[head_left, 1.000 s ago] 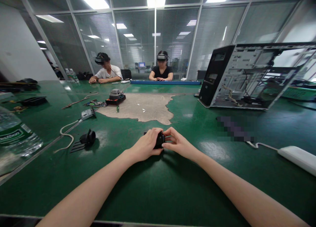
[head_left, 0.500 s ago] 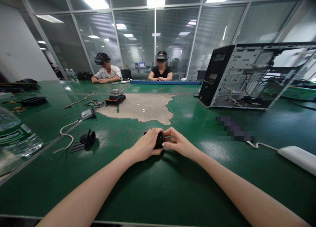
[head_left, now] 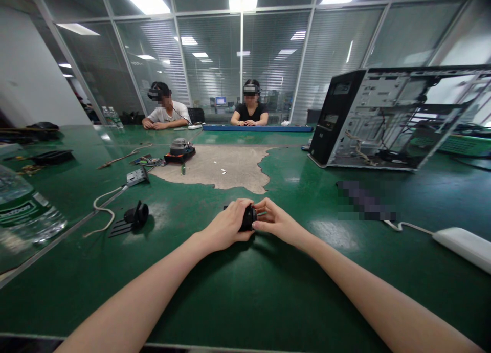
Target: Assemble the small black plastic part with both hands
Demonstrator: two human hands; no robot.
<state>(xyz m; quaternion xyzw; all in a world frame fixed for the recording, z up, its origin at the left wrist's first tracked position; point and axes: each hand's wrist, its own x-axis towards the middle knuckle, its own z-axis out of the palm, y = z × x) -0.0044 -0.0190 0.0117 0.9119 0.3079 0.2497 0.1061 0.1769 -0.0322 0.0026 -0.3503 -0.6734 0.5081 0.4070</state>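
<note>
Near the middle of the green table, a small black part with a rounded end (head_left: 249,218) lies between my two hands. My left hand (head_left: 229,223) is wrapped over it from the left, its thumb along the near side, and covers most of it. From the right, the fingertips and thumb of my right hand (head_left: 275,220) close on the rounded end. What kind of part it is does not show. Farther left on the table rests another black piece with a round end and flat prongs (head_left: 132,219).
An opened computer case (head_left: 364,123) stands at the right, with a white power strip (head_left: 462,244) nearer me. Left are a water bottle (head_left: 26,210), a metal bracket with a cord (head_left: 137,176) and a cooler-like part (head_left: 179,151). Two people sit across the table (head_left: 245,302).
</note>
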